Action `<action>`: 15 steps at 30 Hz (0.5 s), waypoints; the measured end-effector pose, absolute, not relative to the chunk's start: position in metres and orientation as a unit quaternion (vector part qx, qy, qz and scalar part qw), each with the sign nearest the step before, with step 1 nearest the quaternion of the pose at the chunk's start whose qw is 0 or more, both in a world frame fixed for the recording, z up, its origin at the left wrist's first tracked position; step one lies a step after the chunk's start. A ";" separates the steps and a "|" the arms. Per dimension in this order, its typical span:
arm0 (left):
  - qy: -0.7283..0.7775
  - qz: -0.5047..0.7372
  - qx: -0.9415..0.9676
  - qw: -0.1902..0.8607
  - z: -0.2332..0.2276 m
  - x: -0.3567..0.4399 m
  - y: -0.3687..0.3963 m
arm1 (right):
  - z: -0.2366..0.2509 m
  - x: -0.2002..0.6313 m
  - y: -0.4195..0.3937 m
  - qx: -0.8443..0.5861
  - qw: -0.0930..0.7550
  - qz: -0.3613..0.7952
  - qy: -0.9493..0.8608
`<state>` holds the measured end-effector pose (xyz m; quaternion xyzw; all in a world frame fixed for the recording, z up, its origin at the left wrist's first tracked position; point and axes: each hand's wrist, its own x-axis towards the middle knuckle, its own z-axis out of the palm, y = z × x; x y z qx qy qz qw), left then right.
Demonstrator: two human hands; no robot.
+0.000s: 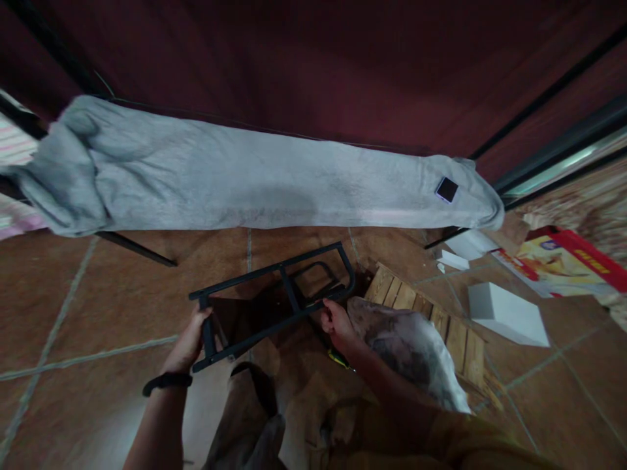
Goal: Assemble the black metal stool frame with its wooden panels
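A black metal frame (pixel 290 287) with a crossbar and one rounded end is held above the tiled floor, tilted up to the right. My left hand (pixel 192 336) is closed around the bar at its left end; a dark band is on that wrist. On the frame's near rail, toward the rounded end, my right hand (pixel 336 321) is closed with the thumb on top. Behind and below the frame, more dark tubing shows, partly hidden. Under my right forearm lies a yellow-green tool (pixel 339 358), its kind unclear.
A bench draped with a grey cloth (pixel 274 183) spans the far side, a phone (pixel 447 190) on its right end. On the right are a slatted wooden board (pixel 421 303), a crumpled plastic bag (pixel 416 346), a white box (pixel 507 314) and a red-yellow carton (pixel 563 261).
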<state>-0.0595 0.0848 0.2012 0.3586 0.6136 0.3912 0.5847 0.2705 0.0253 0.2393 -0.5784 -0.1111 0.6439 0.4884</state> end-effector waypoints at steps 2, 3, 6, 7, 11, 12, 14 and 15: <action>0.618 0.396 0.357 0.577 0.200 -0.061 0.083 | 0.237 0.271 0.028 -0.573 0.490 0.647 -0.110; 0.618 0.401 0.357 0.574 0.199 -0.061 0.082 | 0.236 0.271 0.030 -0.571 0.490 0.649 -0.111; 0.610 0.412 0.362 0.572 0.199 -0.063 0.080 | 0.236 0.271 0.036 -0.569 0.488 0.651 -0.119; 0.607 0.412 0.364 0.574 0.199 -0.064 0.080 | 0.236 0.271 0.038 -0.571 0.486 0.650 -0.124; 0.593 0.408 0.366 0.590 0.196 -0.067 0.079 | 0.240 0.271 0.049 -0.580 0.481 0.642 -0.141; 0.596 0.406 0.366 0.589 0.195 -0.067 0.078 | 0.241 0.271 0.053 -0.584 0.481 0.638 -0.145; 0.613 0.394 0.367 0.578 0.195 -0.068 0.078 | 0.243 0.271 0.061 -0.588 0.481 0.632 -0.152; 0.625 0.383 0.371 0.570 0.195 -0.068 0.077 | 0.243 0.271 0.064 -0.592 0.477 0.631 -0.155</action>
